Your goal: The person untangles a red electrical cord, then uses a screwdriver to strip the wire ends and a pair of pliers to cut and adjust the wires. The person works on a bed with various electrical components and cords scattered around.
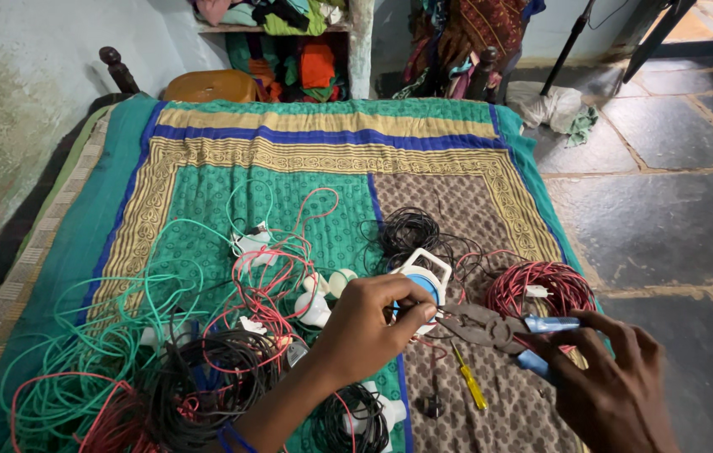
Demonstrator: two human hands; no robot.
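Both of my hands are holding something. My left hand (365,327) is closed around a small white and blue round part (422,283), with my fingers curled over its near side. My right hand (612,382) is wrapped around the blue handles of a pair of pliers (491,327). The dark metal nose of the pliers points to the left and meets the white and blue part, right by my left fingertips. I cannot tell if the nose is biting on a wire there.

All of this is just above a bed with a green, blue and gold bedspread (323,151). The white and blue part is near the middle of the bed, a little to the right.

A coil of red wire (541,285) lies just behind the pliers. A coil of thin black wire (411,231) lies behind the white and blue part. Loose green wire (105,335) and red wire are spread out in a big tangle on the left. A thick black coil (205,386) sits near my left arm. Some white bulb holders (316,306) lie in the tangle.

A small yellow screwdriver (470,382) lies on the bedspread under the pliers. The stone floor (667,226) is on the right.
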